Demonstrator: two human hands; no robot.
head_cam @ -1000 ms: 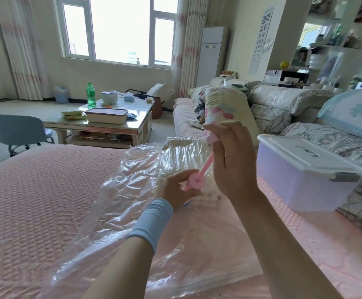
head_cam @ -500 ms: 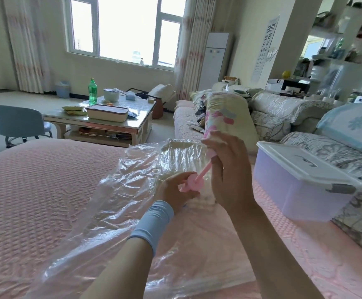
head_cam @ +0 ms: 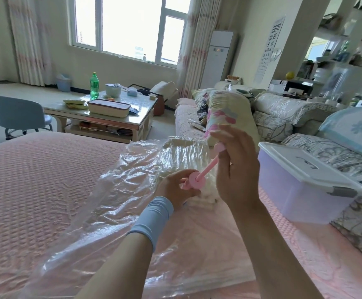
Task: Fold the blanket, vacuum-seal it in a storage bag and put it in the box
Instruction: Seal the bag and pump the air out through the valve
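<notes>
A clear crinkled storage bag (head_cam: 115,203) lies across the pink bed cover, with the pale folded blanket (head_cam: 188,152) inside its far end. A pink hand pump (head_cam: 199,178) stands on the bag. My left hand (head_cam: 175,188) grips the pump's round base against the bag. My right hand (head_cam: 236,169) holds the pump's pulled-out handle above it, fingers partly straight. The translucent lidded box (head_cam: 300,190) sits on the bed to the right of my right hand.
The pink bed cover (head_cam: 35,190) spreads left and front. A sofa with floral covers and pillows (head_cam: 283,113) runs along the right. Behind the bed are a coffee table (head_cam: 104,113) with a green bottle (head_cam: 94,86), and a grey chair (head_cam: 16,115).
My right hand has drawn the pump handle up and away from the base, so more of the pink rod shows. The left hand stays on the base.
</notes>
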